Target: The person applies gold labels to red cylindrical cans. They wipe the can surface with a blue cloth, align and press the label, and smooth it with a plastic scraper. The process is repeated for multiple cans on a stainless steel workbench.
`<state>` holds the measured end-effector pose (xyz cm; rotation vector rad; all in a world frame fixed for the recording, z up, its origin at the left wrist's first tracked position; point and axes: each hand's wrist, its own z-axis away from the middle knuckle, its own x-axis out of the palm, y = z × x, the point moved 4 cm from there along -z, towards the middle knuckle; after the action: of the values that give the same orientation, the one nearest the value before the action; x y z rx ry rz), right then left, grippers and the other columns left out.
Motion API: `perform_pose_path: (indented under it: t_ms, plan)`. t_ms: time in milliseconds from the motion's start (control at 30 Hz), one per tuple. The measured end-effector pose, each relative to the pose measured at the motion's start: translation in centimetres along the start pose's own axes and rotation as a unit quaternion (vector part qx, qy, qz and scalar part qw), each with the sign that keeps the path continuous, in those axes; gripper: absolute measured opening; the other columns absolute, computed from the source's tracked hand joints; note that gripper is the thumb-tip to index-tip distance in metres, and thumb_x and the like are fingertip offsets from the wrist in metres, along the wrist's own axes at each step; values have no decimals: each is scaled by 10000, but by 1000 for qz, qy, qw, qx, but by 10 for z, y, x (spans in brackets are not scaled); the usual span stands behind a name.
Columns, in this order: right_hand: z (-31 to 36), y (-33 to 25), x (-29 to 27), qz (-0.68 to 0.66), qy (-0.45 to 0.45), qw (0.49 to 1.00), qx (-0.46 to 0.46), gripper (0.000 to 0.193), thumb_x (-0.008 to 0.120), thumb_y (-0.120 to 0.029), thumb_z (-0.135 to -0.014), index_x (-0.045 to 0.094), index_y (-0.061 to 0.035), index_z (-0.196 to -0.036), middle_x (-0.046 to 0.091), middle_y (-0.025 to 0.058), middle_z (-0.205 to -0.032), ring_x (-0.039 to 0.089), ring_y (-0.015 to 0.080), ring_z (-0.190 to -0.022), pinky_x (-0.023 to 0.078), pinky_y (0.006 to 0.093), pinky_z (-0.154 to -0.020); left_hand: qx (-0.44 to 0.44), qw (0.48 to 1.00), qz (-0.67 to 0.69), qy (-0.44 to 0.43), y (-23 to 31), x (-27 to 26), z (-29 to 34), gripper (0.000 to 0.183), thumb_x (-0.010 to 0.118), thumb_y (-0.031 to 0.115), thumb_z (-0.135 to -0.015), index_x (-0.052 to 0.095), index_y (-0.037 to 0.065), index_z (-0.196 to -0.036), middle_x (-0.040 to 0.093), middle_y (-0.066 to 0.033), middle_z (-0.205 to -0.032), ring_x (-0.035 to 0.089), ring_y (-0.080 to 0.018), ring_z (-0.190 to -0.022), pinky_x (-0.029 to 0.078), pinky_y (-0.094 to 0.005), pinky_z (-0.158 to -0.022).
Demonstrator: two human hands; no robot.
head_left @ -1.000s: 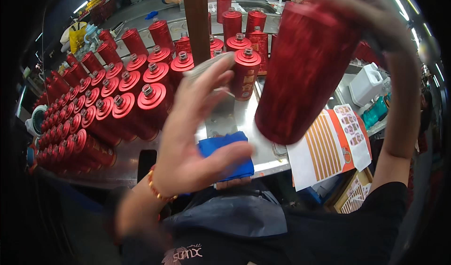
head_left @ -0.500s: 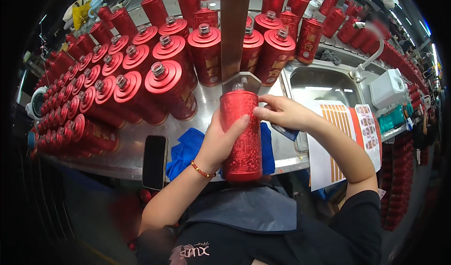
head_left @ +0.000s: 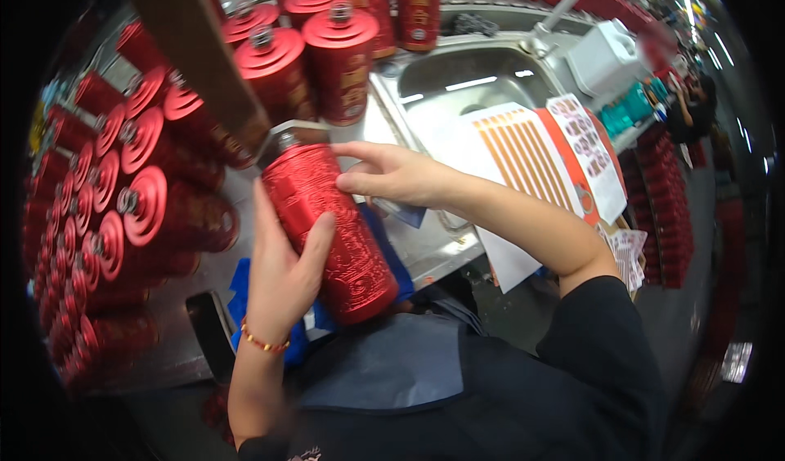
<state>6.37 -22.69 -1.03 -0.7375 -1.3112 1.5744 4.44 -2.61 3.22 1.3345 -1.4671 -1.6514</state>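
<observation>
Between the left grip (head_left: pixel 282 269) and right grip (head_left: pixel 401 175), the red bottle (head_left: pixel 352 260) looks metallic – glossy, rough with relief. Below the left grip, creased matt blue cloth (head_left: pixel 300 345); beyond the right, a smooth, shiny metal sink (head_left: pixel 491 68) – then, further right, a smooth white plastic jug (head_left: pixel 603 58).

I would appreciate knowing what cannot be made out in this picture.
In the head view:
Held bottle: its far side faces away; the left hand covers part of the near side.
Flat blue thing: partly covered by the right hand, so its kind is unclear.
Blue cloth: partly hidden behind the left arm.
Farther bottles: several cut off by the upper edge.
Distant person: too small and blurred for detail.
</observation>
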Motion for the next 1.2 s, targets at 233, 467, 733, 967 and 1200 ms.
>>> perform_pose_path:
  t_ms: [233, 467, 733, 967, 1200]
  plan:
    - [78, -31, -168, 316, 152, 936, 34, 401, 702, -322, -983, 724, -21, -1246, 779, 88, -1028, 708, 139, -942, 543, 306, -881, 16, 992, -41, 121, -23, -42, 47, 364, 593, 6, -1034, 579, -78, -1388, 649, -133, -1260, 659, -162, -1089, 524, -270, -948]
    - [230, -12, -387, 549, 263, 768, 198, 385, 814, -304, -814, 789, -139, -1161, 755, 110, -949, 702, 201, -841, 546, 339, -771, -37, 980, 75, 181, -47, -57, 77, 272, 575, 99, -1072, 662, -38, -1291, 731, -99, -1053, 643, -107, -827, 531, -230, -772]
    - [151, -14, -348, 545, 142, 815, 135, 463, 820, -266, -839, 741, -131, -1274, 712, 71, -955, 663, 190, -883, 525, 324, -801, 0, 994, -5, 107, -34, -43, 83, 492, 512, 215, -1087, 456, -18, -1517, 484, -157, -1550, 532, -254, -1363, 464, -384, -1086]
    - [58, -13, -219, 600, 12, 791, 116, 591, 867, -333, -771, 714, -116, -1299, 686, 131, -1308, 665, 282, -1173, 537, 381, -957, 38, 993, -73, 80, -11, -22, 77, 783, 602, 474, -1014, 357, -13, -1576, 359, -175, -1631, 366, -312, -1505, 371, -457, -1176]
    - [29, -15, -223, 617, 9, 779, 105, 235, 803, -225, -768, 789, -54, -929, 770, 90, -862, 737, 238, -828, 563, 359, -770, 62, 990, -90, 89, -9, -14, 78, 812, 636, 487, -999, 360, -20, -1570, 359, -200, -1616, 374, -322, -1497, 364, -458, -1184]
